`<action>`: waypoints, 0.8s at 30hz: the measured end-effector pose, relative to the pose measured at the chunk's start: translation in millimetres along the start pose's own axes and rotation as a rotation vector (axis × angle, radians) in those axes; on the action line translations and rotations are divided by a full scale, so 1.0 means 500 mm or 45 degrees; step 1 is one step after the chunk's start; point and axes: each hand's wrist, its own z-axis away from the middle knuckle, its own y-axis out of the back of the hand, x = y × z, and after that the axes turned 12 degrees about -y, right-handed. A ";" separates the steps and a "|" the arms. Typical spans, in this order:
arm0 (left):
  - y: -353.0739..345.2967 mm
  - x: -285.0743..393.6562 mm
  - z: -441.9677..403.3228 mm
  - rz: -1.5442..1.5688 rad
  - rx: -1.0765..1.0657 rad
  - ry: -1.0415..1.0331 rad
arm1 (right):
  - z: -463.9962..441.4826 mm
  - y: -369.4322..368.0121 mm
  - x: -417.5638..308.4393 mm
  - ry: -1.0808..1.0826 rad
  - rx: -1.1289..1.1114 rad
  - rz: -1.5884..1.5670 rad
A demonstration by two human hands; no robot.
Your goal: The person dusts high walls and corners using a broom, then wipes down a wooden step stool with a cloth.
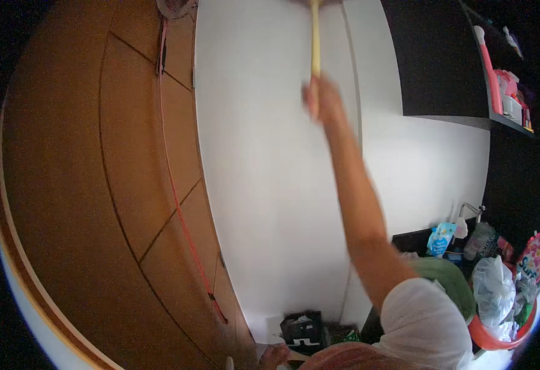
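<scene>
My right hand (pixel 324 100) is raised high in front of the white wall (pixel 270 154), its fingers wrapped round a pale yellow handle (pixel 315 43). The handle runs up to the top edge of the view, where only a blurred dark part of its end shows. Low down, near the bottom edge, my left hand (pixel 274 356) is partly visible beside the brown door; its fingers are too hidden to tell what they do.
Brown panelled doors (pixel 66 185) with a pink cord (pixel 187 234) stand at the left. A black bag (pixel 302 332) lies low by the wall. At right are a dark cabinet (pixel 439 61), a shelf (pixel 513 125) and a red basin (pixel 489 338) holding plastic bags.
</scene>
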 end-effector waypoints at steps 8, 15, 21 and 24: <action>0.008 -0.028 0.012 0.013 0.008 0.023 | 0.657 -0.053 0.281 -0.718 0.172 -0.096; 0.002 -0.009 0.005 0.009 -0.023 0.024 | 0.393 -0.053 0.071 -0.335 0.095 0.104; -0.015 -0.010 0.008 0.012 -0.050 0.025 | 0.014 -0.028 -0.056 -0.232 -0.228 -0.123; -0.019 -0.022 0.021 0.014 -0.067 0.031 | 0.062 -0.019 0.041 -0.259 -0.061 0.225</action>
